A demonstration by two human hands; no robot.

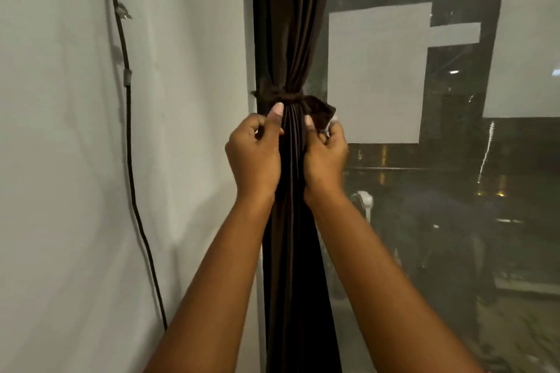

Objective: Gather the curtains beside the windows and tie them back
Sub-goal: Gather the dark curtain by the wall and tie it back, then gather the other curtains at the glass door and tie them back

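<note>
Head view shows the dark curtain [292, 39] gathered into a narrow column at the left edge of the window [454, 160], cinched at mid-height by a matching tie-back [286, 97] that wraps it once. A loose end of the tie-back [321, 113] juts out to the right of the column, unsecured as far as can be seen.

The left hand [254, 154] sits against the left side of the column just below the band, fingers curled, thumb up against the cloth; its grip looks like a pinch on the folds, though what lies under the fingers is hidden. The right hand [325, 151] pinches that loose end between thumb and curled fingers.

The risk, I judge, is in the knot: the band seems only wrapped, so if the right hand lets the end go before it is tucked or knotted, the tie may slacken and the folds spread back over the glass. A hard pull could drag the curtain downward.

A black cable [128, 130] runs down the white wall [60, 160] to the left.
</note>
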